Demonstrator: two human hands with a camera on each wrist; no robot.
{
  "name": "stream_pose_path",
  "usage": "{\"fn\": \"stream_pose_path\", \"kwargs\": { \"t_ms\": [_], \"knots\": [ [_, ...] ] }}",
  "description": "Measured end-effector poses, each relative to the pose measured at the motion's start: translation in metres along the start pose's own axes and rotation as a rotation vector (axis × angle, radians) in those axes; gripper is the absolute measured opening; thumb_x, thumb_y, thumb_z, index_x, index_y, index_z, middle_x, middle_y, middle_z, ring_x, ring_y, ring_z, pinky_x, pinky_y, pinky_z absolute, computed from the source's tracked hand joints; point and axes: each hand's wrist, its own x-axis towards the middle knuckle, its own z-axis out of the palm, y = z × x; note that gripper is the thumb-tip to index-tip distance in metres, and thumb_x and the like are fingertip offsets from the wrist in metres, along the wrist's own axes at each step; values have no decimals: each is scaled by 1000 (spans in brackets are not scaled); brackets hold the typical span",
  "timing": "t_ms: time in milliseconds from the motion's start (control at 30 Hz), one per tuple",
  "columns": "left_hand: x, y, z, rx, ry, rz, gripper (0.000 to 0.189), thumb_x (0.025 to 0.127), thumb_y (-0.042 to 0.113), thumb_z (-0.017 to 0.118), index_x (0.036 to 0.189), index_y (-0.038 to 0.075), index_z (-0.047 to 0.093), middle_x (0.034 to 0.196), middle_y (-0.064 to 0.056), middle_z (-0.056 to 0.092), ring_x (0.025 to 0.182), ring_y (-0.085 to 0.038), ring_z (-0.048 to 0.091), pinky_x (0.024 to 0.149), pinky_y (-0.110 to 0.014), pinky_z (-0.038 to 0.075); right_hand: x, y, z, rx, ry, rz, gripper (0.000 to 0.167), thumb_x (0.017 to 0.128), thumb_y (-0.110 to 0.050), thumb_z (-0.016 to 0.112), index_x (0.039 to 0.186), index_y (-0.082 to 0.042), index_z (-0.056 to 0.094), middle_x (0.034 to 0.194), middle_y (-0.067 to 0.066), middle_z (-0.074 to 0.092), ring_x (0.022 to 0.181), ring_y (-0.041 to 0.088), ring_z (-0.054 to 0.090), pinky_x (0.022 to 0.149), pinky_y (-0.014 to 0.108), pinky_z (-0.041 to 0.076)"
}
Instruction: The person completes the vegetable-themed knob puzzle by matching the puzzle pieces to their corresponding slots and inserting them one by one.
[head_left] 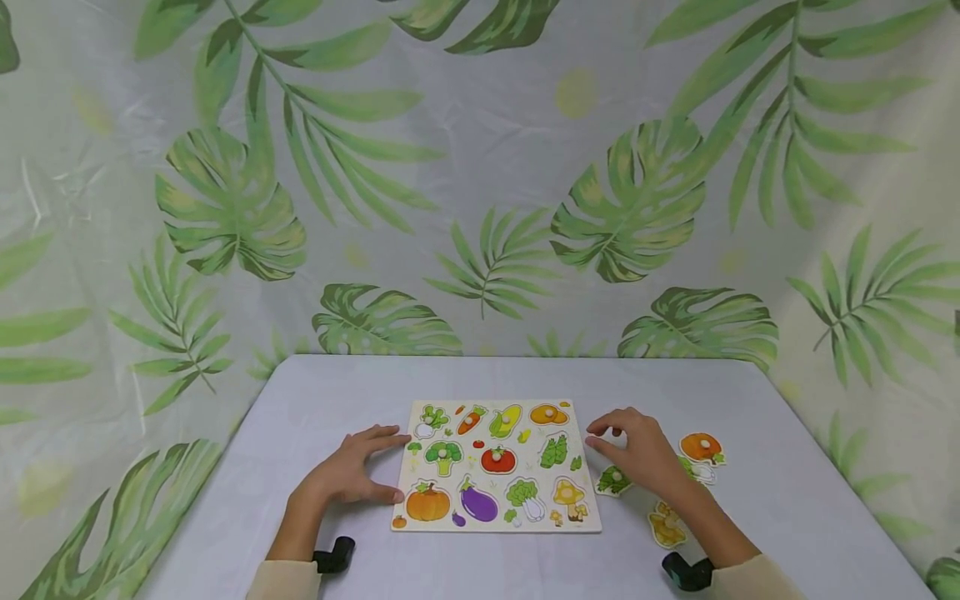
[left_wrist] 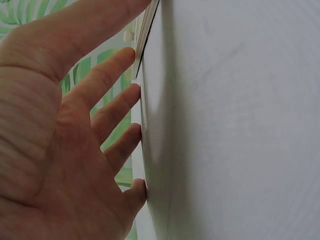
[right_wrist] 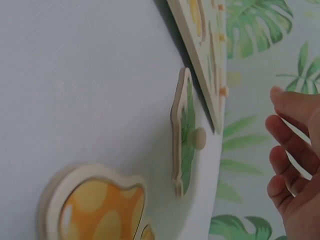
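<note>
A wooden vegetable puzzle board (head_left: 489, 479) lies flat on the table. My left hand (head_left: 347, 473) is at its left side, thumb and index finger against the edge; the left wrist view shows this hand (left_wrist: 85, 135) with its fingers spread. Just off the board's right edge hovers my right hand (head_left: 637, 450), fingers loosely bent and nothing between them. In the right wrist view, that hand (right_wrist: 297, 150) is raised above the table. Below it lies a loose green vegetable piece (right_wrist: 187, 145) with a round knob, beside the board (right_wrist: 197, 55).
More loose pieces lie right of the board: an orange pumpkin (head_left: 701, 447), a white-and-green vegetable (head_left: 703, 473) partly behind my right hand, and a yellow mushroom (head_left: 667, 527). A leaf-patterned curtain (head_left: 480, 183) hangs behind the white table (head_left: 337, 387).
</note>
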Motion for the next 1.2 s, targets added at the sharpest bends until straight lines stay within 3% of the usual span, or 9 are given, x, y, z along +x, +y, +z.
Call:
{"fn": "stream_pose_path", "kwargs": {
  "t_ms": [300,667,967,1200],
  "knots": [
    [2,-2,1,-3,0,11,89,67,47,93,146,23,60,161,-11,45,153,-46,29,123,-74,9,-15,12,-6,2,-23,1,12,88,-22,82,100,-19,81,92,-12,72,85,11,56,71,26,49],
    [1,-3,0,-10,0,10,91,67,50,93,147,22,59,162,-10,44,154,-45,27,124,-73,7,-25,31,-7,43,-112,-12,10,92,-23,79,101,-23,81,94,-18,72,85,5,58,72,26,52],
    [1,-4,-1,3,1,25,90,68,50,92,147,21,59,161,-11,45,154,-46,28,123,-74,8,-33,42,-5,89,-243,-38,12,93,-24,77,105,-27,79,100,-16,70,81,0,54,70,23,51],
    [0,-2,0,-12,0,8,90,67,49,92,147,22,59,162,-11,44,155,-46,26,124,-73,7,-34,46,-5,82,-273,-37,15,93,-22,77,106,-29,78,103,-18,70,89,0,59,78,25,54]
  ]
}}
